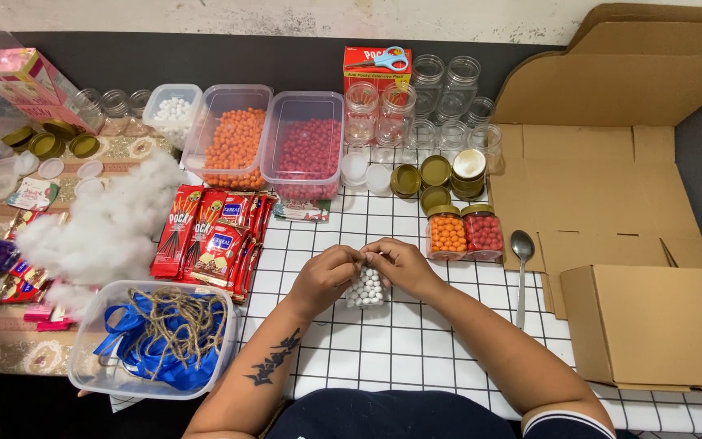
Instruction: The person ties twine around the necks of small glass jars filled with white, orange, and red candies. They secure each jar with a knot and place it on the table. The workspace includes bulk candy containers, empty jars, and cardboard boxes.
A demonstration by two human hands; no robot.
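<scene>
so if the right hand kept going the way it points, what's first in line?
The right hand points left, already touching the small bag of white balls; just past it sits the left hand. Depth unclear.

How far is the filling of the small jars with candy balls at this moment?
Done: an orange-filled jar and a red-filled jar stand closed with gold lids. In hand: left hand and right hand hold a jar of white balls. Left: many empty jars and loose gold lids wait behind.
</scene>
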